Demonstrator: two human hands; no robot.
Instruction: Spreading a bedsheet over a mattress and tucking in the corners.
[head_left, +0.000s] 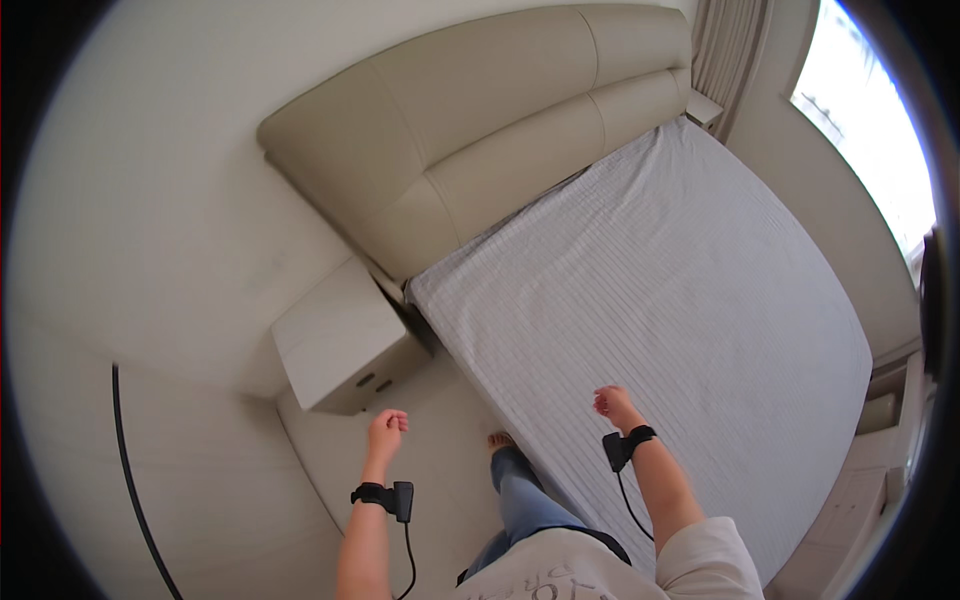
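Note:
My left hand (388, 431) hangs in the air over the floor, its fingers curled in with nothing seen in them. A bedside cabinet (341, 337) with a pale top is the nearest thing to it. Above the near side of the bed is my right hand (618, 406), also with curled fingers and holding nothing that I can see. A grey striped fitted sheet (637, 292) covers the mattress; wrinkles show close to the headboard. The beige padded headboard (480, 112) runs along the wall.
One foot (499, 440) is on the pale floor (442, 420) beside the bed. Cabled black devices are strapped to both wrists. A second bedside cabinet (703, 109) stands at the far side, by a curtain (724, 52) and a bright window (862, 112). White cabinets (840, 510) line the lower right.

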